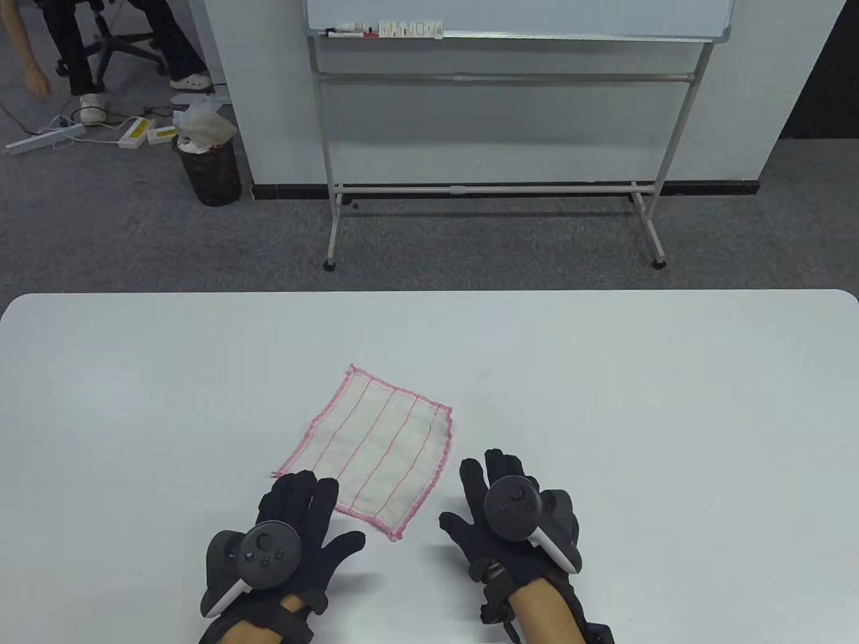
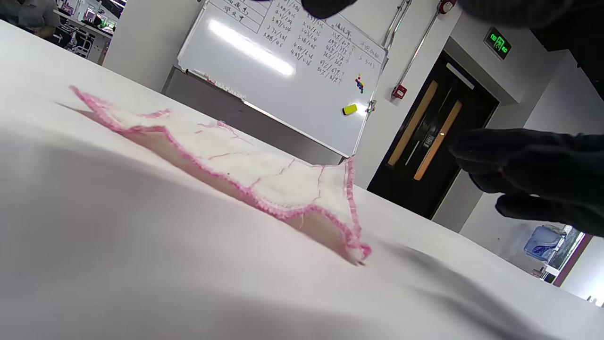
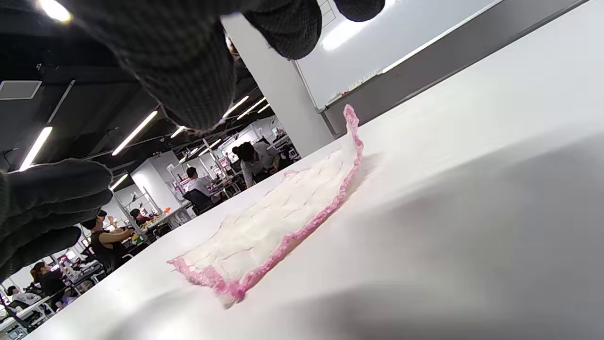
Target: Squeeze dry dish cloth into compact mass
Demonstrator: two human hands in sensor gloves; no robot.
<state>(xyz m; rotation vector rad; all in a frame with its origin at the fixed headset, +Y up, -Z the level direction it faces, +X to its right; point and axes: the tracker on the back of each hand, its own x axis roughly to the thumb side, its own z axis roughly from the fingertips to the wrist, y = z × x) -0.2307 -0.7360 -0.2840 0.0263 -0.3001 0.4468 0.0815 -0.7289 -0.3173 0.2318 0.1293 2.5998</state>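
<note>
A white dish cloth (image 1: pixel 376 446) with pink edging and thin red stripes lies spread out, slightly rippled, on the white table (image 1: pixel 637 402). It also shows in the left wrist view (image 2: pixel 245 170) and the right wrist view (image 3: pixel 278 217). My left hand (image 1: pixel 305 513) is open, fingers spread, hovering at the cloth's near-left corner; its fingertips overlap the cloth's edge in the table view. My right hand (image 1: pixel 486 493) is open and empty, just right of the cloth's near corner. Neither hand holds the cloth.
The table's far edge (image 1: pixel 429 292) runs across the table view. Beyond it stands a whiteboard on a metal frame (image 1: pixel 496 188) on grey carpet. A black waste bin (image 1: pixel 209 168) stands at the back left.
</note>
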